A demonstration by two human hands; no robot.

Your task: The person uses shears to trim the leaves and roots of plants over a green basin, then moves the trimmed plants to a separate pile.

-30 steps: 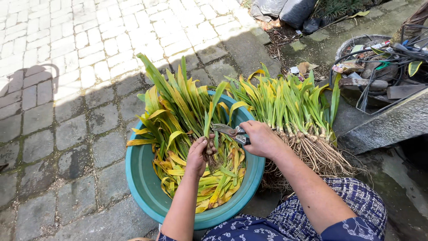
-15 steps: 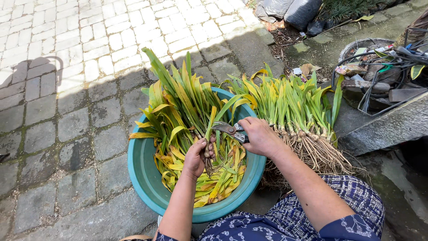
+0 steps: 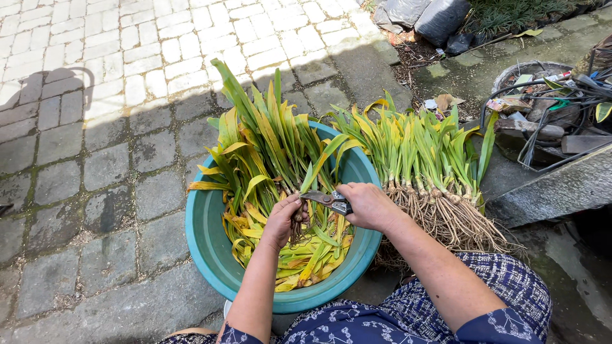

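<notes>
Trimming: left hand (image 3: 280,220) clenched on a plant's root end (image 3: 297,220) over the teal basin (image 3: 210,251).
Shears (image 3: 326,200): right hand (image 3: 366,205) grips them, blades at 9 o'clock.
Next: likely a clean snip.
Bundle (image 3: 424,165): 2 o'clock.

The person is wearing a dark blue garment (image 3: 395,318) showing small white floral print; short sleeves are leaving both forearms bare, at 6 o'clock.

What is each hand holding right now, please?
Left hand: closed around a plant at its root end, over the teal basin.
Right hand: closed on garden shears.
</notes>
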